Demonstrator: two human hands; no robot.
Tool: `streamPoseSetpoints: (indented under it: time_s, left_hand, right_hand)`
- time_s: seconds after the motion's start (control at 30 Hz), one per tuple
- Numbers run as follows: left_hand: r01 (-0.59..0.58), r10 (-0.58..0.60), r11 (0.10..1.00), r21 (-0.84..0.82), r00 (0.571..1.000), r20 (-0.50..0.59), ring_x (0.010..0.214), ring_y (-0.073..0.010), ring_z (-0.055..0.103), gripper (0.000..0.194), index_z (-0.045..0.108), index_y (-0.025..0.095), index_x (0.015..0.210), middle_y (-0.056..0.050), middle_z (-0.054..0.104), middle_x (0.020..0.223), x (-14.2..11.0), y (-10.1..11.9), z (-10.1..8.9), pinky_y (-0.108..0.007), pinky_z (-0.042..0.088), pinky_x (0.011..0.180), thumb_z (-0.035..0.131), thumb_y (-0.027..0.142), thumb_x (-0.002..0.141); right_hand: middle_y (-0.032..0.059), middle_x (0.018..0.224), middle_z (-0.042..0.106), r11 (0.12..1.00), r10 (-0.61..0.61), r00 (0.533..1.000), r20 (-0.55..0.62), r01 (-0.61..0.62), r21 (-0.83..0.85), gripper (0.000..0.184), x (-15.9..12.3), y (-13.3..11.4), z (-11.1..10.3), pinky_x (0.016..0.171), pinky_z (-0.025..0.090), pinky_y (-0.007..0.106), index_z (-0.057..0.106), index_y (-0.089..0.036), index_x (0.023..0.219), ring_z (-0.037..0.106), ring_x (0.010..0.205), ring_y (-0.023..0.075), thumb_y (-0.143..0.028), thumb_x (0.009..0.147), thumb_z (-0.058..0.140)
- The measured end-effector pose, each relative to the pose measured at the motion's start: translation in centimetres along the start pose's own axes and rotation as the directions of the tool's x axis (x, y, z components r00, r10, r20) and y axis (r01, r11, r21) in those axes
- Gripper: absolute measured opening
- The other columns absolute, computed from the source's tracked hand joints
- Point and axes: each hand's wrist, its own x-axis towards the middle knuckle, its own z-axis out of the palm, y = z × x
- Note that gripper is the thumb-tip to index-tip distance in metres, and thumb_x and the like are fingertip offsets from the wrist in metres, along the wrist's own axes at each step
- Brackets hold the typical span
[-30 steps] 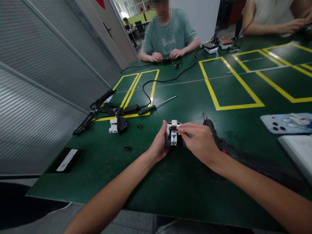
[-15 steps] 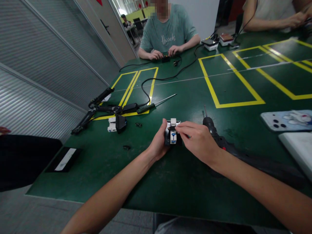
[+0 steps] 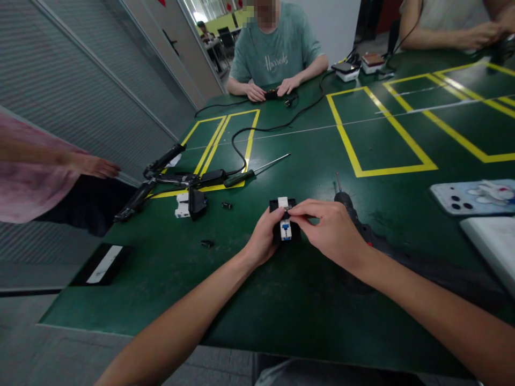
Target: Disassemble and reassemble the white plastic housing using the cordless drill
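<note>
Both hands on the small plastic module, matte green counter (image 3: 306,321).

Your left hand (image 3: 261,241) wraps the boxy black housing (image 3: 284,225) with its white-and-blue insert; your right hand (image 3: 328,233) has its fingers (image 3: 300,210) pinching the top edge. The module sits at counter centre, just beside the ribbed black power screwdriver (image 3: 354,217).

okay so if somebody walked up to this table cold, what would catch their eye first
Most likely the two hands at the near middle of the green table: left hand and right hand pinch a small black and white part. Next, the bright yellow taped rectangles beyond, and the screwdriver among black parts to the left.
</note>
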Motion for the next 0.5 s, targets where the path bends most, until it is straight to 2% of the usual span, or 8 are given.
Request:
streamPoseSetpoints:
  time_s: [0.23, 0.37, 0.5]
  left_hand:
    - [-0.068, 0.065, 0.995, 0.068, 0.997, 0.039, 0.087, -0.0158, 0.060, 0.038, 0.058, 0.016, 0.105, -0.003, 0.063, 0.095, -0.13, -0.21, -0.28, -0.026, 0.046, 0.078, 0.071, 0.032, 0.072]
    - [-0.093, 0.089, 0.993, 0.067, 0.994, 0.060, 0.090, -0.0176, 0.060, 0.043, 0.057, 0.018, 0.107, -0.003, 0.063, 0.096, -0.17, -0.29, -0.41, -0.027, 0.047, 0.078, 0.071, 0.038, 0.072]
    - [-0.072, 0.071, 0.997, 0.012, 0.994, 0.082, 0.094, -0.0208, 0.059, 0.043, 0.057, 0.018, 0.109, -0.005, 0.063, 0.097, -0.43, -0.18, -0.42, -0.029, 0.047, 0.079, 0.064, 0.045, 0.077]
  right_hand:
    - [0.0011, 0.092, 0.064, 0.983, 0.140, 0.990, 0.033, -0.143, 0.114, 0.022, -0.55, -0.29, -0.81, 0.079, 0.050, 0.030, 0.070, -0.014, 0.095, 0.061, 0.084, 0.0157, 0.003, 0.081, 0.067]
    - [0.0006, 0.094, 0.064, 0.982, 0.134, 0.989, 0.060, -0.141, 0.124, 0.029, -0.61, -0.27, -0.77, 0.080, 0.050, 0.030, 0.070, -0.018, 0.102, 0.061, 0.086, 0.0155, 0.003, 0.082, 0.067]
    - [0.0004, 0.094, 0.064, 0.986, 0.120, 0.991, 0.049, -0.125, 0.107, 0.027, -0.66, -0.29, -0.71, 0.081, 0.050, 0.028, 0.071, -0.016, 0.098, 0.060, 0.085, 0.0141, 0.004, 0.080, 0.068]
